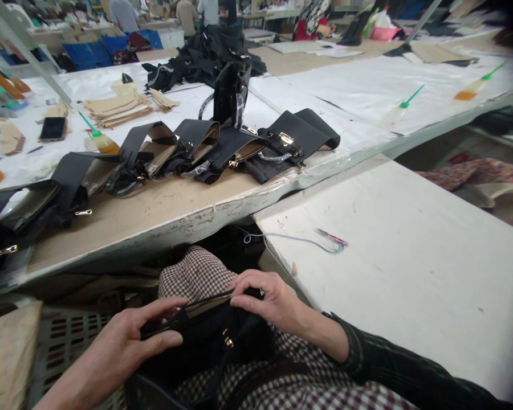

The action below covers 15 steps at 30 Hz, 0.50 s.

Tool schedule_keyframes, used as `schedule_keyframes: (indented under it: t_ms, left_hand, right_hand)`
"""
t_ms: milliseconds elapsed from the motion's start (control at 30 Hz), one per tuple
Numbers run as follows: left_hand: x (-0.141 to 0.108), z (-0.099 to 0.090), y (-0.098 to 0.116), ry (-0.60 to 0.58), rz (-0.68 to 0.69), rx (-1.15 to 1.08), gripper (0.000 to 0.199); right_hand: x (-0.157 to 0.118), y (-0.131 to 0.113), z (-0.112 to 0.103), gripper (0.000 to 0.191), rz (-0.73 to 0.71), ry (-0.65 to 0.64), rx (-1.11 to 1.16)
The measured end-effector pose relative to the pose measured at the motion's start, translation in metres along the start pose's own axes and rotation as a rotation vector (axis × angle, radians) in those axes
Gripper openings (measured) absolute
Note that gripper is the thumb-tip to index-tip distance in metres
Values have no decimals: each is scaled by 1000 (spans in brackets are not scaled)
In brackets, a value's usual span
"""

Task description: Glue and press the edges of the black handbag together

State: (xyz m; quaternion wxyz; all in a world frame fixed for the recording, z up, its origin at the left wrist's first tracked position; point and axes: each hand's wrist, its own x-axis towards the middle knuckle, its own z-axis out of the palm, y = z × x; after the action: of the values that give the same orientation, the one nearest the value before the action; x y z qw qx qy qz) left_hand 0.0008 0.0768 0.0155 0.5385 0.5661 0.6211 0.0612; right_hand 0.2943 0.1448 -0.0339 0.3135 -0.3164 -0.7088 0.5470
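A black handbag (205,336) with small gold fittings lies on my lap, over a checked apron (192,273). My left hand (132,336) grips the bag's left end, thumb outside and fingers over the rim. At the right end of the opening, my right hand (267,299) pinches the top edge between thumb and fingers. Between the hands a strip of light lining shows. The bag's lower part is dark and hard to make out.
Several black bags (231,145) line the workbench (154,210). Behind them are black pieces (205,54), tan sheets (115,108) and a phone (53,128). A white board (393,273) at right bears snips (333,237) on a cord. A plastic crate (64,341) stands at left.
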Motion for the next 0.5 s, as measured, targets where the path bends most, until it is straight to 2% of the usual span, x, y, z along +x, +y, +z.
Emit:
schedule_keyframes:
  t_ms: [233,367,500]
  left_hand:
    - [12,5,20,141,36,419,37]
    - [16,7,19,166,103,344,31]
    - [17,7,17,141,100,173,30]
  right_hand:
    - [-3,3,8,8,1,43,-98]
    - [-1,4,7,9,25,8,-104]
    - [2,5,4,8,67,-21,-92]
